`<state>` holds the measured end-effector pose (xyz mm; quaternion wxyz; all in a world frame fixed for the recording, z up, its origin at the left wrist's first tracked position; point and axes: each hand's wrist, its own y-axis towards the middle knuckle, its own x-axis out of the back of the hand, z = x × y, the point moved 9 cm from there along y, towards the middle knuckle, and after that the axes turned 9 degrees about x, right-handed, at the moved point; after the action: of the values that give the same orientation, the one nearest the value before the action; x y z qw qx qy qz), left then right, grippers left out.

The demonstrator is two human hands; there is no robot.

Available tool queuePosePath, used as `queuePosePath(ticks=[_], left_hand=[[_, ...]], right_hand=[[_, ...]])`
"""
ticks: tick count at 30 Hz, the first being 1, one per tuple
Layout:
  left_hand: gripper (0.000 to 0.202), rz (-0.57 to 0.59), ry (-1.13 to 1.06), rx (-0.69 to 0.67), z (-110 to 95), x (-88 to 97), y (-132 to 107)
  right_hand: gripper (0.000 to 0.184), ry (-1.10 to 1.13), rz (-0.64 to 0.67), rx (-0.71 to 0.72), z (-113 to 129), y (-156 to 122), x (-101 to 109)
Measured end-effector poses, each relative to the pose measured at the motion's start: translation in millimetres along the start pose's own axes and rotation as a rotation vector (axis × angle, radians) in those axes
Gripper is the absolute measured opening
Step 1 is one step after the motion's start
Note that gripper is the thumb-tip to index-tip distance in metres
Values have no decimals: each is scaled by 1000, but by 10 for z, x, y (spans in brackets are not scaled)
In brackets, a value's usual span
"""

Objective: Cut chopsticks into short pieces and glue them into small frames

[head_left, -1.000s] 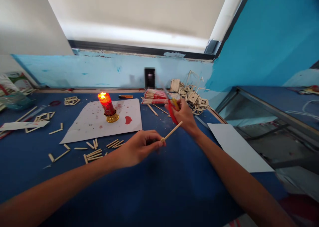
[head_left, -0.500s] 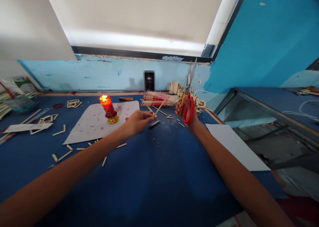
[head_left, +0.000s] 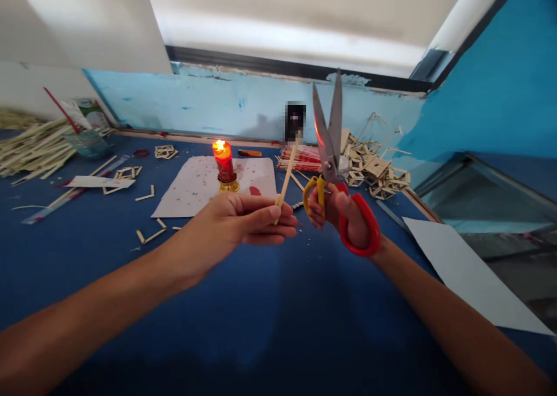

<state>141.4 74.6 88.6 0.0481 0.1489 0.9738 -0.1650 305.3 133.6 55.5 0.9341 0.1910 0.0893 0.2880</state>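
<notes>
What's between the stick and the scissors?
In the head view, low down, fingertips of the left hand, which holds the stick; past them, the stick bundle and a small dark thing show through the gap.

The scissors (head_left: pixel 329 163) are red-and-yellow handled, the stick (head_left: pixel 288 178) cream, the table (head_left: pixel 278 315) blue.

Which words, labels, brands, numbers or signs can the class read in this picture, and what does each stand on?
None can be read.
Green-and-white box at the back left: any print is too blurred to read.
Red-and-clear packet of sticks: any lettering is too small to make out.
Dark object by the wall: pixelated, so nothing is legible.
Red candle: no readable marking.
Scissors: no legible lettering.
</notes>
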Motion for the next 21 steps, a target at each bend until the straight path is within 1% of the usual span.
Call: queuePosePath(ticks=[3, 6, 8, 10, 13, 15, 16, 18, 19, 21], left_hand=[[11, -147, 132, -150, -102, 232, -84], [11, -337, 276, -307, -259, 441, -175], [12, -464, 356, -380, -339, 561, -225], [16, -572, 450, -406, -381, 664, -253], [22, -731, 720, -454, -477, 749, -311], [25, -793, 947, -530, -573, 693, -360], [26, -804, 1049, -573, -619, 630, -382], [27, -795, 1248, -633, -691, 448, -403], [26, -784, 1352, -639, -713, 341, -397], [31, -761, 1562, -598, -730, 128, -350]], right_hand=[[45, -188, 16, -60, -155, -102, 25], [45, -254, 21, -114, -230, -175, -18], [47, -250, 19, -137, -209, -201, -92], [47, -244, 27, -156, -159, -210, -182], [50, -268, 63, -167, -94, -194, -298], [52, -297, 89, -187, -99, -184, -346], [53, -307, 98, -202, -114, -183, -364], [53, -304, 108, -233, -146, -188, -396], [54, -293, 113, -240, -153, -191, -416], [59, -270, 125, -229, -140, -194, -462]])
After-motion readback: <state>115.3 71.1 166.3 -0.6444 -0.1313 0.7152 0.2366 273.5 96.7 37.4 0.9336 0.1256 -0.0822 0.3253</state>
